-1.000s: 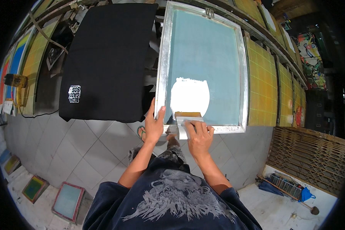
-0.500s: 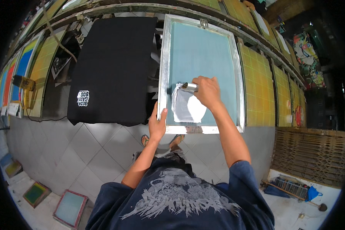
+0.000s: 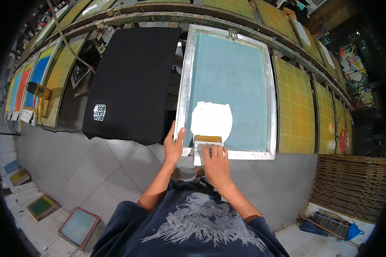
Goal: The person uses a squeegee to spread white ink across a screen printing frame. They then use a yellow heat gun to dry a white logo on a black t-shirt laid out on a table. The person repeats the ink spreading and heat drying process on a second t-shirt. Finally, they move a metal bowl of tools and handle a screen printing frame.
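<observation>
The framed screen (image 3: 232,70), long axis running away from the person, lies right of a black garment (image 3: 135,81). White ink (image 3: 211,118) sits on the screen's near half, ahead of the right hand (image 3: 217,166), the nearer of 2; the left hand (image 3: 173,148) clasps the screen's left edge. The right grips a squeegee (image 3: 198,149).

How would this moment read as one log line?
left hand: grips screen frame; right hand: holds squeegee; white ink: on mesh; black printed fabric: left of frame

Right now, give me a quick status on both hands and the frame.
Left hand gripping frame edge. Right hand holding squeegee. White ink on mesh. Black cloth alongside, not over frame.
</observation>
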A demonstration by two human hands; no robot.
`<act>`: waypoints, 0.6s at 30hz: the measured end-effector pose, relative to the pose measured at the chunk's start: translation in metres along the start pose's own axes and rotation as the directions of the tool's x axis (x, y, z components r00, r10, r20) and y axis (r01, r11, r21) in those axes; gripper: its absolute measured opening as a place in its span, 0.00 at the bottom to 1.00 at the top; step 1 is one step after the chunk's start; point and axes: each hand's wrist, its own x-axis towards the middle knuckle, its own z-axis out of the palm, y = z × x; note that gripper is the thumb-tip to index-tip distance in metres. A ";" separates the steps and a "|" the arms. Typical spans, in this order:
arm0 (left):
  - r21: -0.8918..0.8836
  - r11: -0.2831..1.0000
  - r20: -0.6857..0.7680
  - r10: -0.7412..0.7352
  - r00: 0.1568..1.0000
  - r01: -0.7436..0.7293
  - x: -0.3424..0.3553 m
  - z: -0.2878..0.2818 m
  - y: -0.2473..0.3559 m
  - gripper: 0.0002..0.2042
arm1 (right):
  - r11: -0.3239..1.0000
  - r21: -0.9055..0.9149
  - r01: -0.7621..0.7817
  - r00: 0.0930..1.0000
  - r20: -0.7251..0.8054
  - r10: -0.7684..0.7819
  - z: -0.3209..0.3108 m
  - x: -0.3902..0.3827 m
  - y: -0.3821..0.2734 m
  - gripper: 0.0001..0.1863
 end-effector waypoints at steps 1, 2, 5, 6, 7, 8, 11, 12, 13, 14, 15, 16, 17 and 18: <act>0.001 1.000 -0.008 -0.001 1.000 0.001 0.000 0.000 0.000 0.31 | 0.999 0.037 0.010 1.000 0.009 -0.010 -0.005 -0.001 0.000 0.40; 0.000 1.000 -0.018 -0.001 1.000 0.001 0.002 0.001 -0.002 0.30 | 0.997 0.072 0.022 1.000 0.018 -0.023 -0.012 -0.002 0.001 0.41; -0.042 0.999 -0.068 -0.011 0.998 0.008 0.005 0.000 -0.021 0.30 | 0.941 0.334 -0.062 0.996 0.082 0.036 -0.067 -0.003 0.023 0.42; -0.061 0.998 -0.084 -0.015 0.996 0.009 0.005 -0.001 -0.025 0.31 | 0.897 0.431 -0.098 0.994 0.082 0.069 -0.078 -0.003 0.039 0.41; -0.031 0.999 -0.098 -0.035 0.995 0.032 0.004 -0.001 -0.016 0.28 | 0.845 0.507 -0.169 0.983 0.027 0.181 -0.083 -0.003 0.064 0.40; -0.014 0.998 -0.068 -0.056 0.996 0.055 0.003 -0.002 -0.004 0.27 | 0.779 0.584 -0.229 0.955 -0.018 0.295 -0.086 -0.007 0.095 0.38; 0.005 0.999 -0.040 -0.036 0.999 0.037 0.003 -0.003 0.012 0.23 | 0.690 0.340 -0.639 0.683 -0.161 0.712 -0.052 -0.028 0.203 0.40; 0.015 0.999 -0.056 -0.046 0.997 0.046 0.004 -0.002 0.009 0.23 | 0.581 0.233 -0.780 0.576 -0.098 0.812 -0.035 -0.036 0.231 0.41; 0.023 0.998 -0.069 -0.056 0.996 0.057 0.006 -0.002 0.008 0.23 | 0.574 0.262 -0.776 0.587 -0.030 0.809 -0.021 -0.041 0.251 0.42; 0.031 0.997 -0.077 -0.073 0.994 0.075 0.004 0.000 0.013 0.23 | 0.561 0.285 -0.777 0.595 0.044 0.802 -0.012 -0.047 0.264 0.43; 0.051 0.986 -0.083 -0.152 0.985 0.157 0.005 -0.001 0.019 0.24 | 0.547 0.307 -0.779 0.601 0.116 0.791 -0.001 -0.052 0.275 0.44; 0.073 0.984 -0.081 -0.158 0.984 0.164 0.002 -0.005 0.019 0.24 | 0.525 0.402 -0.750 0.616 0.137 0.776 0.000 -0.052 0.271 0.44; 0.086 0.983 -0.078 -0.155 0.985 0.162 0.003 -0.009 0.020 0.25 | 0.500 0.492 -0.712 0.633 0.144 0.760 -0.011 -0.044 0.265 0.45; 0.099 0.982 -0.075 -0.152 0.985 0.159 0.003 -0.010 0.022 0.25 | 0.468 0.578 -0.668 0.650 0.148 0.745 -0.019 -0.039 0.260 0.45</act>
